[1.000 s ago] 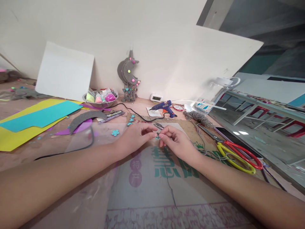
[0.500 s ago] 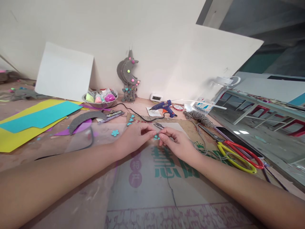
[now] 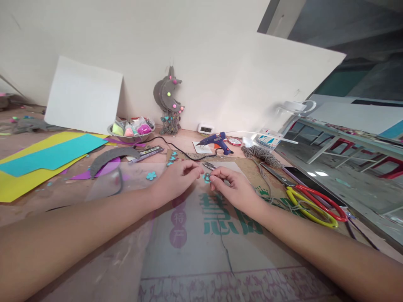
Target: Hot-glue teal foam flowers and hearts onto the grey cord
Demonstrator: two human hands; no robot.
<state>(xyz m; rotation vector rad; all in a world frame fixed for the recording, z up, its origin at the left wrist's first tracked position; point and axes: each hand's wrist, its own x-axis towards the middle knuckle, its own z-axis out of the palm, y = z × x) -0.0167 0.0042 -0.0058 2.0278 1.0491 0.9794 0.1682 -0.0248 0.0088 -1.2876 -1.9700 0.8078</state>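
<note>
My right hand point(image 3: 234, 188) pinches a small turquoise flower point(image 3: 206, 178) with a greyish centre between thumb and fingers. Just left of it, my left hand point(image 3: 181, 180) has its fingers loosely curled, thumb and forefinger slightly apart, and holds nothing that I can see. Both hands are above a printed cardboard sheet point(image 3: 195, 260) under a clear film. A second turquoise flower point(image 3: 151, 175) lies to the left of my left hand. Behind the hands a pointed metal tool point(image 3: 209, 166) is partly hidden. A dark thread point(image 3: 227, 256) runs down the sheet below my right hand.
A blue glue gun point(image 3: 217, 141) lies behind the hands, its cord curving left. Scissors point(image 3: 315, 205), a phone point(image 3: 311, 184) and grey yarn point(image 3: 262, 156) are on the right. Coloured sheets point(image 3: 53, 153), a grey felt arc point(image 3: 110, 157) and a bowl point(image 3: 132, 136) are left.
My left hand's fingertips have drawn slightly left, away from the turquoise flower. More of the flower now shows, still in my right hand.
</note>
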